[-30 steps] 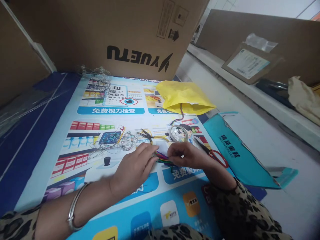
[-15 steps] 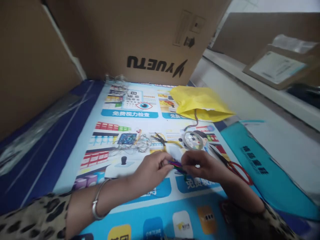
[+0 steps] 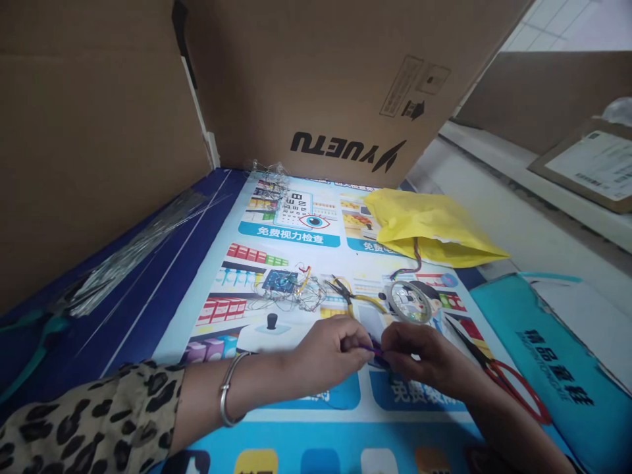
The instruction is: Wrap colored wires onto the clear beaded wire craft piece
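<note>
Low in the middle of the view, my left hand (image 3: 336, 352) and my right hand (image 3: 419, 352) are close together, each pinching a small bundle of coloured wires (image 3: 378, 352). Purple and dark strands show between the fingertips; the rest is hidden by the fingers. Just beyond my hands lie yellow-handled pliers (image 3: 353, 297) with their jaws apart and a round, clear-topped container (image 3: 409, 303). Left of the pliers sits a blue circuit board (image 3: 280, 282) beside tangled thin wires (image 3: 313, 293). Red-handled scissors (image 3: 516, 388) rest to the right of my right hand.
A yellow bag (image 3: 434, 224) with a braided cord (image 3: 416, 257) at its opening lies at the back right. Cardboard (image 3: 316, 72) stands behind the printed sheet (image 3: 291, 257). Thin wires (image 3: 128, 260) and green-handled pliers (image 3: 47, 329) are at the left, a teal bag (image 3: 543, 342) at the right.
The camera view has shifted, so the scene sits lower and further right, and the green-handled pliers have come into view. Both hands still hold the wires, with their fingertips closer together.
</note>
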Demonstrator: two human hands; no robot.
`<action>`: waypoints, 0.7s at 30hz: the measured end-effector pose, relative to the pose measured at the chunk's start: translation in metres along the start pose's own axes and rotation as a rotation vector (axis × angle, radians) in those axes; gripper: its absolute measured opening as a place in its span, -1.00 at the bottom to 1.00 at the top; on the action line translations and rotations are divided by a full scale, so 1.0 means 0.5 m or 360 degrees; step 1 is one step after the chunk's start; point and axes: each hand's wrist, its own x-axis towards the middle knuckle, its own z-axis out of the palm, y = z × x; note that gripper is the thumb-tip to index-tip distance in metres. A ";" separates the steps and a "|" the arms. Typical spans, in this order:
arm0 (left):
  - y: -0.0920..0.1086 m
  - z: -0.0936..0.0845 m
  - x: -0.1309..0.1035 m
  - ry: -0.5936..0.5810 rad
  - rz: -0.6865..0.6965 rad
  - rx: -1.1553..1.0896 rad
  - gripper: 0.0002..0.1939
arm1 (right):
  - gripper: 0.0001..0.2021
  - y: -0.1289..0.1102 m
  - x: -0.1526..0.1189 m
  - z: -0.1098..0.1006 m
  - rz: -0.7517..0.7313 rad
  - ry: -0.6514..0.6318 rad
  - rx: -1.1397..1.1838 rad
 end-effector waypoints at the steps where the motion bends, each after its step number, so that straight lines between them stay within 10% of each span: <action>1: 0.000 0.000 -0.001 -0.0005 -0.0002 -0.0008 -0.95 | -0.87 0.001 0.000 0.000 0.0011 0.0001 0.0007; 21: 0.009 -0.001 -0.007 -0.0043 -0.0048 -0.0130 -0.95 | -0.76 0.002 0.000 -0.002 0.0129 -0.0025 0.0097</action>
